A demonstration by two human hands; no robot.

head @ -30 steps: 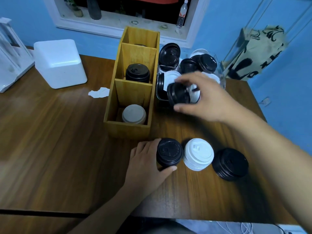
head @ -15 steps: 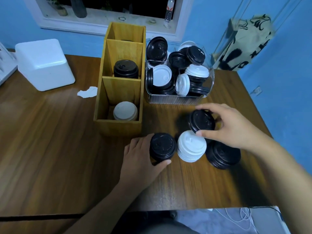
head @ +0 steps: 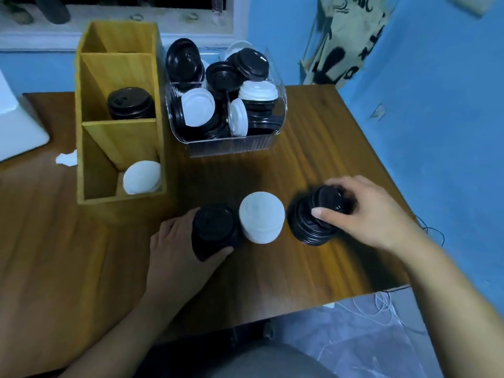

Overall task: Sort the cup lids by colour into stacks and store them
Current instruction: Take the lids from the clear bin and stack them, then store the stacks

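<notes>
Right hand (head: 371,211) pinches a black lid (head: 328,199) by its rim atop the black stack (head: 305,227), at 3 o'clock of the white stack (head: 261,221). Left hand (head: 177,249) grips a second black stack (head: 214,230) at 9 o'clock. Lids look light, thin and slippery; hold by the rims and press squarely.

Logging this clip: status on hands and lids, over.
Left hand grips left black stack. Right hand pinches black lid over right black stack. White stack between them, untouched. Nothing in the way.
</notes>
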